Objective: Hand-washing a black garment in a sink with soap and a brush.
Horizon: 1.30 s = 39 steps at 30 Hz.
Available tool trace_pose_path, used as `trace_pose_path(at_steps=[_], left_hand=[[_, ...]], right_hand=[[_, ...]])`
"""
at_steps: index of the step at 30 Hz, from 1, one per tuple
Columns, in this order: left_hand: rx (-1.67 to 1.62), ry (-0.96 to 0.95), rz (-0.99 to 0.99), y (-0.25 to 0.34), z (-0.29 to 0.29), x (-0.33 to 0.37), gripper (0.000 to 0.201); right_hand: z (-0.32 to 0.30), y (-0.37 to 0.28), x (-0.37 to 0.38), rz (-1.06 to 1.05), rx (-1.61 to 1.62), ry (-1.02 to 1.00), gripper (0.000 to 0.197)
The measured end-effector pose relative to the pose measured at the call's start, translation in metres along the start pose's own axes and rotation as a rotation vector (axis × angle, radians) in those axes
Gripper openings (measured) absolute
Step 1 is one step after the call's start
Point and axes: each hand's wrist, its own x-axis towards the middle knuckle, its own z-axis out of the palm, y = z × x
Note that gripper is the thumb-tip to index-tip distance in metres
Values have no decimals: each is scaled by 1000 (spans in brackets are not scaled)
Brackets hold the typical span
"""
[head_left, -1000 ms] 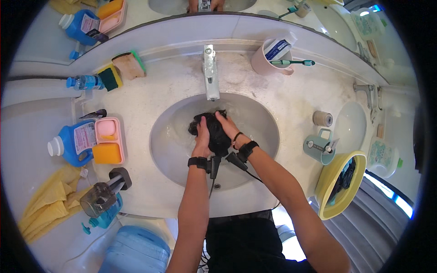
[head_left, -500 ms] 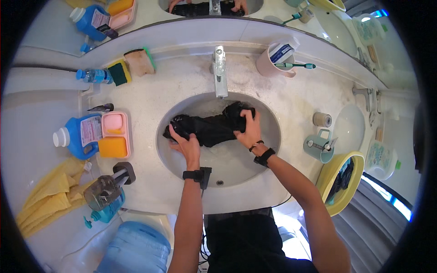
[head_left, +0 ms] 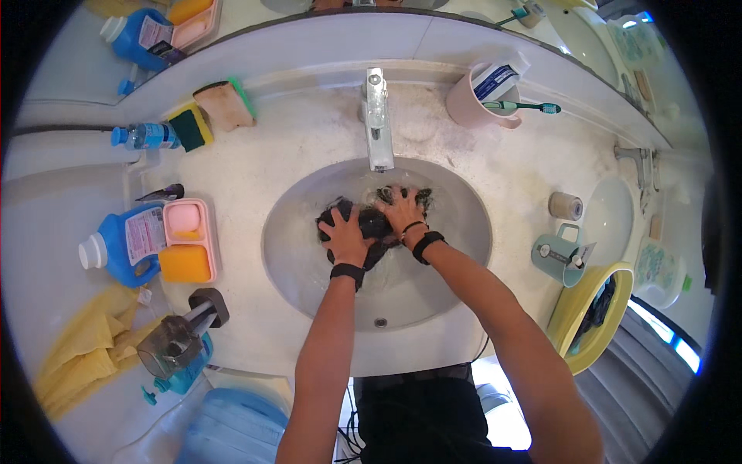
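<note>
A black wet cloth, bunched up, lies in the water of the oval sink; whether it is a garment I cannot tell. My left hand presses down on its left part, fingers spread. On its right part rests my right hand, also with fingers apart and the palm down. The cloth is partly hidden under both hands. Just beyond them stands the metal faucet, its spout over the basin's far edge. The drain opening shows near the front of the sink.
Left on the counter are a pink soap box, a blue jug, sponges and a small bottle. To the right stand a pink cup, a green mug, a jar and a yellow basin.
The cloth was stretched sideways between my hands; now it is bunched near the middle. My hands have come closer together, gone from gripping its ends to pressing with spread fingers.
</note>
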Motion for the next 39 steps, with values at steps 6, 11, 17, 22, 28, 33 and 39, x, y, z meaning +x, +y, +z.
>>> trace_pose_path(at_steps=[6,11,17,22,28,33,39], left_hand=[[-287,-22,-103,-13,-10,-6,69],[-183,63,276,-6,-82,-60,120],[-531,157,725,12,-86,-94,123],[-562,126,696,26,-68,-82,89],[-1042,44,459,0,-57,-53,40],[-1716,-184,253,-6,-89,-75,44],[-1989,-170,111,-23,-121,-99,46]], right_hand=[[-34,-8,-25,33,395,93,59],[-97,24,-95,-150,720,266,55],[-161,4,-167,-365,777,299,49],[-191,14,-196,-354,1113,226,50],[-116,43,-180,-68,1682,286,51],[-66,36,-167,395,1950,7,75],[-57,19,-133,577,2120,-452,94]])
